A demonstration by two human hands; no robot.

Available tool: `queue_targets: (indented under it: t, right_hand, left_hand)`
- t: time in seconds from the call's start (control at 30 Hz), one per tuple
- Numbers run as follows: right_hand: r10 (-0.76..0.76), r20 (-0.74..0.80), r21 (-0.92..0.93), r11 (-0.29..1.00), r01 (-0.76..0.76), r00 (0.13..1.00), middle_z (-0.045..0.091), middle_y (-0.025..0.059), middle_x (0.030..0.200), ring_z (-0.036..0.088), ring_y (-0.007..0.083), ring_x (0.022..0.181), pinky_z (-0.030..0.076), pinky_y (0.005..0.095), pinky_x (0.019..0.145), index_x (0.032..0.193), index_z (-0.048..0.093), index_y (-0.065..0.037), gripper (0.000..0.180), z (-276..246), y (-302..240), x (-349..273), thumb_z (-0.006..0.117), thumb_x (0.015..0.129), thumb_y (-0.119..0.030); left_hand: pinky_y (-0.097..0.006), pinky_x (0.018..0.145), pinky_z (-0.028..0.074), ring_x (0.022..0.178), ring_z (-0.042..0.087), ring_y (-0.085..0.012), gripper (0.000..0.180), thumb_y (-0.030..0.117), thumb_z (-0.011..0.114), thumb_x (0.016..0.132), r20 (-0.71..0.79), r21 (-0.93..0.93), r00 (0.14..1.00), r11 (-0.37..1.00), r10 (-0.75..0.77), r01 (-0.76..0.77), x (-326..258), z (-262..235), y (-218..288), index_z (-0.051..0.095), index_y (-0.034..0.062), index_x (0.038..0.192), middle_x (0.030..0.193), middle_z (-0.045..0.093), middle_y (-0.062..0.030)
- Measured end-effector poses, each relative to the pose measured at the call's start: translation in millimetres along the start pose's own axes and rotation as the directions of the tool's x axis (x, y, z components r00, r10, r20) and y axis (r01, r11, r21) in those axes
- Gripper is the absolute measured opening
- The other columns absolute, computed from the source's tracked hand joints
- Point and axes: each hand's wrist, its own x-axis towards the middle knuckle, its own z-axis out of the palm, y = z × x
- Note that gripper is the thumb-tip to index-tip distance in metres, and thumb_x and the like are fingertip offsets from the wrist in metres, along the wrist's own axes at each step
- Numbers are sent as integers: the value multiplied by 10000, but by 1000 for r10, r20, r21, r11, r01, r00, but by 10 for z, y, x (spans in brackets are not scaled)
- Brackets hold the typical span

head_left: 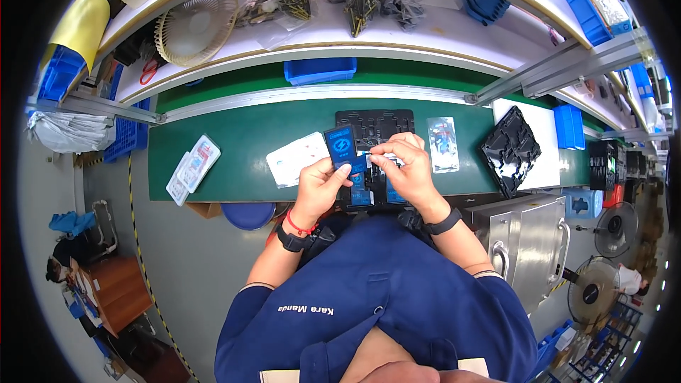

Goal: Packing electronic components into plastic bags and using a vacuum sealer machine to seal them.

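My left hand (317, 186) is closed on a flat blue-and-black phone battery (341, 143), its thumb lying across the lower part. At the battery's right edge my right hand (410, 170) is closed in a pinch. A small pale piece shows by its fingertips, too small to name. Beneath both hands lies a black moulded tray (374, 118) with shaped pockets. More blue-and-black batteries (359, 197) rest in its near part, partly hidden by my hands.
The green bench (245, 159) holds white printed sheets (298, 158) to the left and a silvery one (443, 144) to the right. Another black tray (511, 150) lies further right, near a blue bin (569, 128). A shelf (425, 42) with bagged parts spans the back.
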Motion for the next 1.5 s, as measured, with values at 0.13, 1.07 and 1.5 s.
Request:
queue_targets:
  t: [0.13,1.07,1.5]
  right_hand:
    - [-88,-16,-66,994,87,996,617,17,720,545,194,765,360,330,768,764,661,-90,100,-5,-30,13,717,684,-110]
    - [-172,-76,-165,974,158,982,609,29,736,548,222,744,358,347,759,775,609,-74,134,94,-96,101,697,676,-48]
    - [-382,-95,-377,869,322,920,506,6,602,508,196,635,340,356,701,640,508,-98,195,155,-134,174,667,536,-52]
  left_hand:
    - [-229,623,520,741,599,-96,174,72,574,866,-17,31,999,999,33,-33,-17,3,-26,617,-32,999,865,647,-68]
    - [-215,592,506,688,582,-76,160,83,572,871,-144,56,978,988,154,-147,-25,87,20,623,-25,977,822,638,-50]
    - [-209,523,454,591,565,-67,125,88,611,838,-121,281,953,931,277,-235,-43,88,-24,635,-34,858,678,616,-37]
